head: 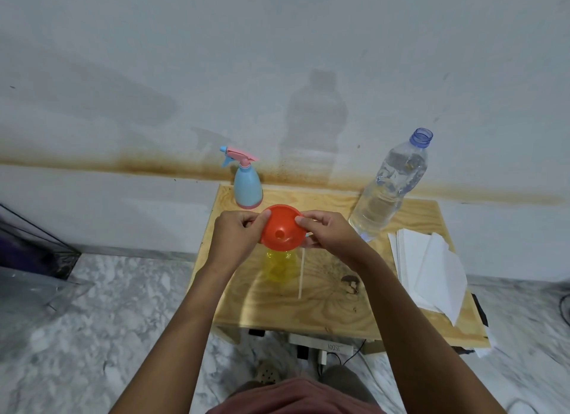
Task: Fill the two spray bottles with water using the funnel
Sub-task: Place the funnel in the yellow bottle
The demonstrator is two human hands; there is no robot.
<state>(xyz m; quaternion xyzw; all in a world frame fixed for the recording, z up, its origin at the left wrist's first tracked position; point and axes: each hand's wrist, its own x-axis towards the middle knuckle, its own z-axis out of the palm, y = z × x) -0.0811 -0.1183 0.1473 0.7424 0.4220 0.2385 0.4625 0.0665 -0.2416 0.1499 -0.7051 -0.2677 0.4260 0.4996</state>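
Observation:
An orange funnel (282, 228) sits over the neck of a yellow see-through spray bottle (279, 267) that stands uncapped in the middle of the wooden table (327, 308). My left hand (236, 234) pinches the funnel's left rim and my right hand (328, 233) pinches its right rim. A blue spray bottle (248, 186) with a pink trigger head stands at the table's back left. An uncapped clear water bottle (390, 182), partly full, stands at the back right. A thin white tube (301, 273) lies on the table just right of the yellow bottle.
A stack of white paper napkins (431, 271) lies along the table's right edge. The white wall rises right behind the table. Marble floor surrounds it, with a clear plastic sheet (34, 290) at the left and cables and a white box under the table's front.

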